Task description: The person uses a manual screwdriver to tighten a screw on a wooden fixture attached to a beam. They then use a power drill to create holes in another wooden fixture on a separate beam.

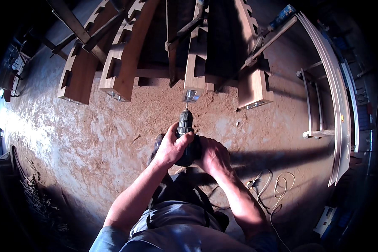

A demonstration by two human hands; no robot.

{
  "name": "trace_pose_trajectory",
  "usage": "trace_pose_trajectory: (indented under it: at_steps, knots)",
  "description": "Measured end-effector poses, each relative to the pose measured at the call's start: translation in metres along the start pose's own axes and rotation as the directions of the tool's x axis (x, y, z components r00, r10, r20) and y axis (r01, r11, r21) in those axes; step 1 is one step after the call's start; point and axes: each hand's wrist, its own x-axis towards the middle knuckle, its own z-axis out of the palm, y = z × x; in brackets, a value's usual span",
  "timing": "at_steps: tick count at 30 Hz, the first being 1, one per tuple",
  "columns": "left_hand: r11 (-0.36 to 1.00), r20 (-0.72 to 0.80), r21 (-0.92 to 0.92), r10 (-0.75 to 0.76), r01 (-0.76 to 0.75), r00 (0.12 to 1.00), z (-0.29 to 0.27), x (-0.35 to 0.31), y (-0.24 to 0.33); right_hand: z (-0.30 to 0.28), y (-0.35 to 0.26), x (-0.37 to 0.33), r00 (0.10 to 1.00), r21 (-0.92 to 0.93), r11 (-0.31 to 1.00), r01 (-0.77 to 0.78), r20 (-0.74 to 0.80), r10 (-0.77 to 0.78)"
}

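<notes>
A dark power drill (185, 140) is held in front of me with both hands. My left hand (172, 147) wraps around its body just behind the chuck (185, 116), thumb on top. My right hand (213, 154) grips the rear of the drill, its fingers partly hidden behind the body. A thin bit (187, 103) points away from me at the end of a notched wooden beam (195, 77). On that end face sits a shiny metal plate (192, 95). Whether the bit tip touches the plate, I cannot tell.
More notched beams with metal fittings on their ends lie left (121, 75) and right (253, 90). Bar clamps (103, 35) cross them. Sawdust covers the floor (155, 101). A pale cable (277, 193) coils at right, near a low frame (317, 133) and long leaning boards (338, 101).
</notes>
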Motion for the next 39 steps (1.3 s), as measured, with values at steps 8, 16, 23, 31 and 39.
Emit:
trace_pose_trajectory:
  at_steps: [8, 16, 23, 31, 39]
  knots:
    - [0.999, -0.025, 0.033, 0.016, -0.015, 1.0, 0.0, 0.003, -0.002, 0.004, 0.004, 0.001, 0.999, -0.034, 0.999, 0.019, -0.025, -0.02]
    - [0.998, -0.023, 0.059, 0.013, -0.011, 1.0, 0.001, 0.007, 0.001, 0.0, 0.002, 0.006, 1.0, -0.034, 0.999, 0.005, -0.003, -0.005]
    - [0.997, -0.013, 0.069, 0.022, -0.021, 1.0, 0.002, 0.011, 0.007, -0.005, 0.003, 0.01, 0.999, -0.049, 0.998, 0.032, -0.006, -0.032]
    - [0.999, -0.017, 0.049, -0.002, 0.003, 1.0, 0.004, 0.014, 0.012, -0.012, 0.0, 0.012, 0.999, -0.054, 0.998, 0.043, -0.031, -0.045]
    - [0.998, -0.027, 0.067, -0.019, 0.02, 0.999, 0.003, 0.017, 0.014, -0.021, -0.005, 0.018, 0.996, -0.035, 0.998, -0.044, 0.082, 0.047]
